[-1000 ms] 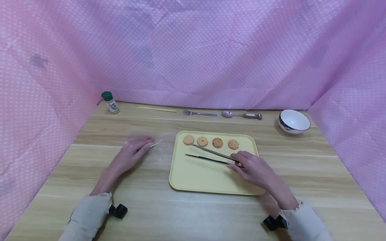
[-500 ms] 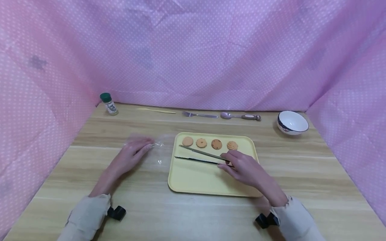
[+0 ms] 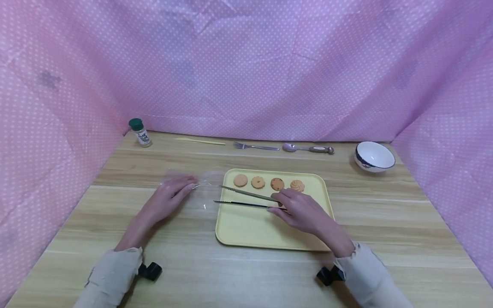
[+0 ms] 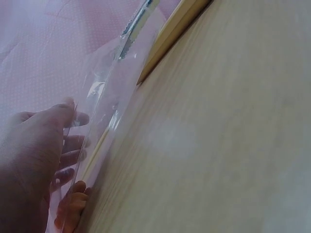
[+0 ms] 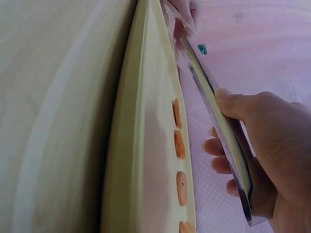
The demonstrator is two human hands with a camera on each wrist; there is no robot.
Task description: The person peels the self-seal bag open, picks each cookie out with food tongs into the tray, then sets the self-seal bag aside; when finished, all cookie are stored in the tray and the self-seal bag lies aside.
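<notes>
At the far left, near the back edge of the counter (image 3: 200,265) and well left of the yellow tray (image 3: 246,231), I see a seasoning bottle (image 3: 141,133) with a green cap. Nearer, just left of the tray, the person's left hand (image 3: 171,194) has its grip on a clear plastic bag (image 3: 209,194), which lies between that hand and the tray's left side. Behind the tray and off to its left is a pale yellow knife (image 3: 201,140); a fork (image 3: 256,146) lies straight behind the tray.

The metal tongs (image 5: 227,131) reach above the tray, their tips past its left rim over the bag. Their jaws stand apart. Along the tray's far side sit four cookies in a row: a plain round one (image 3: 240,180), a scalloped one (image 3: 258,182), a speckled one (image 3: 277,184) and a swirled one (image 3: 297,185). A spoon (image 3: 308,148) lies behind the tray's right part. Over the tray's right half, the right hand (image 3: 302,210) keeps its grip clamped on the tongs. Beyond the tray's far right corner stands a white bowl (image 3: 374,156).
</notes>
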